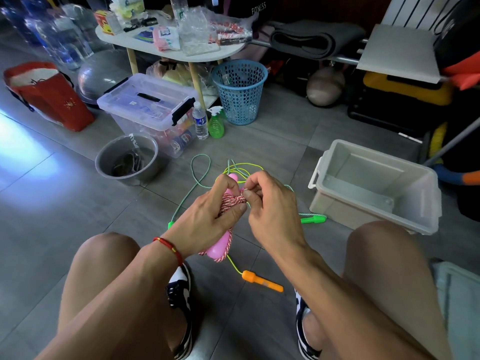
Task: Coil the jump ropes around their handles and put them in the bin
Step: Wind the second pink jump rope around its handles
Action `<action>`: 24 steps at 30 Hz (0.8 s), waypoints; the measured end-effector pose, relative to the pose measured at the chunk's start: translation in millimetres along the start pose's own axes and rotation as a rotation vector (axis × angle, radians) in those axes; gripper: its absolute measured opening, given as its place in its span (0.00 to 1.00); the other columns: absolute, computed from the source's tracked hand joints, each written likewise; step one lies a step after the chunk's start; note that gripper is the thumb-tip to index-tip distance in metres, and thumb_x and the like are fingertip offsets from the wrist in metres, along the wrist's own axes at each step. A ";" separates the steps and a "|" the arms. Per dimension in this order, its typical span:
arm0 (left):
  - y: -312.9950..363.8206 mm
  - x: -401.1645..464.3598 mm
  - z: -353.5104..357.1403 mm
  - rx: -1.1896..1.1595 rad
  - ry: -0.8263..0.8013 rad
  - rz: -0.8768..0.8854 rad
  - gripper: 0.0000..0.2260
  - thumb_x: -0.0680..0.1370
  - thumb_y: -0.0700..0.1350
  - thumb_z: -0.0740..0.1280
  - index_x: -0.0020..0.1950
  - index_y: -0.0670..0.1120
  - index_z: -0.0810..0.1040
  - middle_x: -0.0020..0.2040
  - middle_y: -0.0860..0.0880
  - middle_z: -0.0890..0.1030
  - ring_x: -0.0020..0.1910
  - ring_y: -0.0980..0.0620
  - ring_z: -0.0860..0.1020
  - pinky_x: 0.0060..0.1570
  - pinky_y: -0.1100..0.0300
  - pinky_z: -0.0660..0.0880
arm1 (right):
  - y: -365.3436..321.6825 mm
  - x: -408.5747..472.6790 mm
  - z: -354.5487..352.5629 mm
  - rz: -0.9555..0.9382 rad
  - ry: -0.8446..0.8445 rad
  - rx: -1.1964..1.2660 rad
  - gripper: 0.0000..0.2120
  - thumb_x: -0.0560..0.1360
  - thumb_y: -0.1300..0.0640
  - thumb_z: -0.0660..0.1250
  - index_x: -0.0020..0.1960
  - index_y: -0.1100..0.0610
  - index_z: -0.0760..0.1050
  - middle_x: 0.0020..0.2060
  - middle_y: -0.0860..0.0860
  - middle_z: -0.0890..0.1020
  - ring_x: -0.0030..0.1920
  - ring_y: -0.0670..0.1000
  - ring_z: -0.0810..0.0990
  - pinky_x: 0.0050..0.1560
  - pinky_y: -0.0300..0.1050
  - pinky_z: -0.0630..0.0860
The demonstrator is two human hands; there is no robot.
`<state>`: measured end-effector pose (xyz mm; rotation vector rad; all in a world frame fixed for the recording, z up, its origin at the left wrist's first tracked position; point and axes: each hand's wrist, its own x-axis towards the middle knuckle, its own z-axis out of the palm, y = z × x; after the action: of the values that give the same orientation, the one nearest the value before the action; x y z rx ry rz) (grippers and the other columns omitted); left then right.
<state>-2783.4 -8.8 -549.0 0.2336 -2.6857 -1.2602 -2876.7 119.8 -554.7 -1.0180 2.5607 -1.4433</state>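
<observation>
The person sits with both knees up, and the 2 hands meet in the middle of the view. The left hand (211, 216) grips the pink handles (219, 246), with the fingers curled around them and around the red and white rope (231, 202) that is wound on them. One pink end shows above the hand at about 12 o'clock, the other below the wrist at 6 o'clock, where a loop of the same rope hangs. The right hand (270, 203) is just beside it at 3 o'clock, and its thumb and fingers pinch the rope end close to the coil.

On the grey floor (272, 141) behind the hands lie 2 other ropes. The green rope (200, 167) makes loops at 12 o'clock from the hands, and 1 green handle (313, 219) lies at 3 o'clock, near the bin. The thin yellow rope (235, 266) runs down to an orange handle (262, 281) at 6 o'clock, between the shoes.

The grey bin (426, 201) stands open at 3 o'clock from the hands, beside the right knee, and nothing shows inside it.

Farther away, at 10 o'clock, stands a round grey bucket (109, 162), and behind it a clear storage box (145, 105) with a lid. A blue basket (240, 97) stands at 12 o'clock, under a white table (145, 49).
</observation>
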 end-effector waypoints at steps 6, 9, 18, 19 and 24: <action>-5.6 -1.8 -1.7 0.046 0.016 0.049 0.07 0.82 0.49 0.66 0.55 0.52 0.68 0.38 0.52 0.75 0.37 0.52 0.72 0.39 0.60 0.69 | -3.4 -2.6 -1.5 0.026 0.010 0.036 0.08 0.75 0.64 0.67 0.47 0.52 0.74 0.39 0.44 0.82 0.42 0.50 0.81 0.43 0.52 0.78; -10.8 -4.8 -0.6 0.098 0.124 0.067 0.10 0.79 0.54 0.69 0.55 0.53 0.71 0.45 0.54 0.74 0.43 0.56 0.74 0.44 0.60 0.70 | -6.8 -2.6 -3.7 0.053 -0.013 0.098 0.07 0.75 0.63 0.68 0.48 0.51 0.79 0.39 0.43 0.84 0.41 0.44 0.82 0.44 0.49 0.80; -3.2 2.7 12.8 0.195 0.308 0.009 0.09 0.77 0.52 0.71 0.49 0.51 0.74 0.45 0.58 0.74 0.40 0.52 0.72 0.43 0.52 0.75 | -2.8 -3.6 0.2 0.041 0.010 -0.005 0.06 0.76 0.61 0.69 0.48 0.51 0.80 0.43 0.42 0.84 0.45 0.47 0.81 0.49 0.47 0.77; -1.8 3.5 13.3 0.212 0.300 0.006 0.08 0.78 0.52 0.70 0.50 0.51 0.73 0.45 0.58 0.75 0.41 0.51 0.73 0.43 0.51 0.76 | -1.9 -2.6 0.8 0.047 0.012 -0.016 0.05 0.76 0.61 0.69 0.48 0.52 0.80 0.44 0.42 0.84 0.47 0.48 0.81 0.50 0.48 0.77; 3.8 6.5 15.4 0.307 0.252 0.009 0.11 0.75 0.59 0.62 0.51 0.53 0.71 0.43 0.56 0.76 0.39 0.47 0.71 0.39 0.50 0.76 | 4.9 1.8 0.0 0.145 0.030 0.014 0.05 0.75 0.61 0.70 0.47 0.52 0.81 0.42 0.43 0.85 0.44 0.47 0.83 0.50 0.49 0.79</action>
<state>-2793.4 3.7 -555.3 0.3896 -2.6405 -0.7510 -2880.7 120.6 -558.1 -0.7957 2.5799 -1.4479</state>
